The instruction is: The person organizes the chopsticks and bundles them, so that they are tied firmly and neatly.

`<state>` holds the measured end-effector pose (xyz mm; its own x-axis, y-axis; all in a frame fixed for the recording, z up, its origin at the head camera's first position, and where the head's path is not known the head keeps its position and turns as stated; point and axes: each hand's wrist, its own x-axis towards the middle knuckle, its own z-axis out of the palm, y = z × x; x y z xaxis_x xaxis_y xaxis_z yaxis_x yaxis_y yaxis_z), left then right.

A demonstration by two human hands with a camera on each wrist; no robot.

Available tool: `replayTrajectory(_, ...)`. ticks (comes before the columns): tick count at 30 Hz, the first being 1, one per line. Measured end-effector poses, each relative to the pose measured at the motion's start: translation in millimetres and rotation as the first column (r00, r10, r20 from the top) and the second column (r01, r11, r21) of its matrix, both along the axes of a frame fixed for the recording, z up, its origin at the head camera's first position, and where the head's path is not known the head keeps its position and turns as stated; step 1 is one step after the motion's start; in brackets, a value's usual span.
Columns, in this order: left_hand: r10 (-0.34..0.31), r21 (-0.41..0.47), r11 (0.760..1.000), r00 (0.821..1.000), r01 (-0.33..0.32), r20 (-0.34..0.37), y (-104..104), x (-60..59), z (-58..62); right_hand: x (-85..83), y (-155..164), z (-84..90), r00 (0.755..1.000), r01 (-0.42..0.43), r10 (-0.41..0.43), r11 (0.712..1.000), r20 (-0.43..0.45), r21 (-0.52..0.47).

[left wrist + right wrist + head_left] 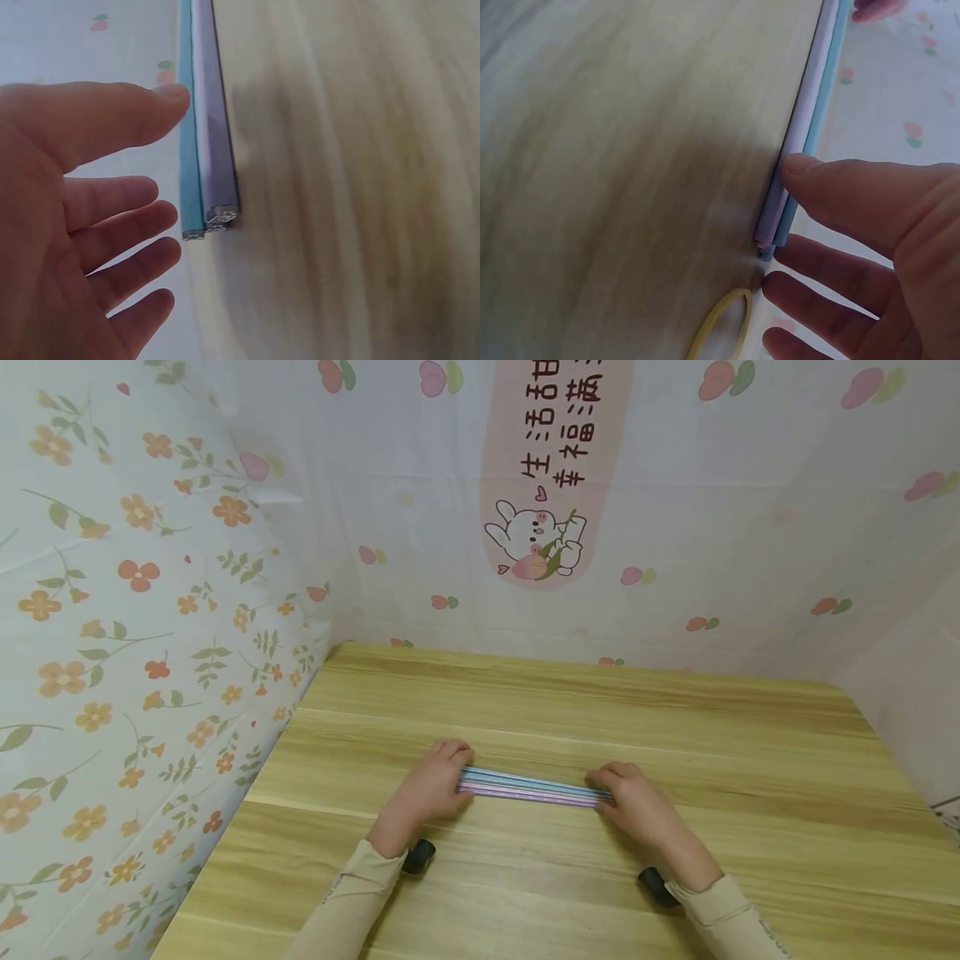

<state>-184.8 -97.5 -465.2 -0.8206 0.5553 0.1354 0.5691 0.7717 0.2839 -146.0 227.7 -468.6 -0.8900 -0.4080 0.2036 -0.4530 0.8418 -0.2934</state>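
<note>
- Bundle of slender sticks [536, 788], in blue, pink and purple, lying lengthwise between the fingers of the two hands; whether it rests flat or is slightly raised cannot be told.
- Patterned end faces [223, 214] of the sticks, just beside the left fingertips and slightly uneven.
- Left hand [429, 789]: fingers spread and relaxed along one side, thumb tip at the blue edge.
- Right hand [637, 803]: fingers apart and gently bent about the opposite end, thumb tip against the bundle.
- Yellow loop [706, 325], near the right fingertips, just past the bundle's end.
- Black wrist devices [420, 857] and beige sleeves [352, 893], behind the fingers.
- Wood-grain tabletop [540, 868], below the fingers.
- Printed sheet [420, 510], beyond the fingers.
</note>
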Motion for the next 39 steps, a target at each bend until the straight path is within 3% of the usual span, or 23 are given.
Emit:
replayTrajectory(14,-0.030,-0.011,1.000,0.999,0.030,-0.019,4.3,0.3,-8.8,1.6,-3.0,-2.5,0.996,-0.006,0.012,0.998,-0.090,0.068)
replayTrajectory(23,-0.045,-0.016,0.999,0.996,0.044,-0.081,5.1,0.8,-8.9,1.0,-5.0,-4.2,0.996,0.012,-0.007,0.998,-0.085,0.055)
replayTrajectory(39,-0.055,-0.039,0.998,0.997,0.053,-0.059,6.3,3.1,-9.1,1.5,-8.9,-6.7,0.999,0.009,-0.008,1.000,-0.041,0.018)
